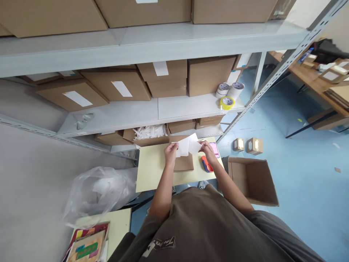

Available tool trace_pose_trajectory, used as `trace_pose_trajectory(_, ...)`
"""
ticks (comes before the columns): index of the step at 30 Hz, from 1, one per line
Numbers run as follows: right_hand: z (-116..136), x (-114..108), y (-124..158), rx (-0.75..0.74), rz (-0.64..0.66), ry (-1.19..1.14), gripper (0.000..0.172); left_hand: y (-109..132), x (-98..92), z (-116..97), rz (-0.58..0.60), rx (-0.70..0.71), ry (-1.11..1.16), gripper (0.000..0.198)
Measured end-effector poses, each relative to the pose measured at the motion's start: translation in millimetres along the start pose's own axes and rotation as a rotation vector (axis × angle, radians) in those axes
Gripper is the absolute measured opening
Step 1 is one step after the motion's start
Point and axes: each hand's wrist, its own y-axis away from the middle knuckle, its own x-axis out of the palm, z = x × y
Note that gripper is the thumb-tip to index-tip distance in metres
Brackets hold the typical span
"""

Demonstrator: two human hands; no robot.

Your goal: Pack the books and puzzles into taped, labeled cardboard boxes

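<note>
Head camera, steeply downward, over table [152, 171]

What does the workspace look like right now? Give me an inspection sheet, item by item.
Surface: pale yellow table, partly covered.
Job's things: white paper held above a small brown box lying on the table.
Clutter: orange and blue tool and pink card near the table's right edge.
Grips: left hand and right hand both pinch the white paper.
Cables: nothing seen.
Surroundings: shelf rack with cartons and tape rolls; open carton on the floor; plastic bag.
</note>
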Motion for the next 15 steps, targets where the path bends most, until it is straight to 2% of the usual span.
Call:
trace_pose_trajectory(3,-6.1,24.7,-8.0,0.025,-0.076,-0.008,0.021,-40.6,-54.9,-11.3,-0.233,0.044,0.029,0.033)
trace_pose_trajectory(6,-20.5,64.7,-24.3,0.075,-0.087,-0.006,0.026,-71.7,-120.8,-24.3,-0.443,0.112,-0.008,0.030)
trace_pose_trajectory(8,-34.7,97.1,-39.9,0.108,-0.083,-0.010,0.030,-82.4,-162.0,-31.0,-0.453,0.132,-0.048,0.029)
trace_pose_trajectory(10,-51.6,131.8,-59.0,0.127,-0.081,-0.002,0.033,-85.8,-196.9,-35.6,-0.390,0.126,-0.086,0.028)
trace_pose_trajectory(15,-95.2,221.3,-120.5,0.125,-0.066,0.073,0.041,-78.9,-261.9,-42.6,-0.309,0.109,-0.103,0.027)
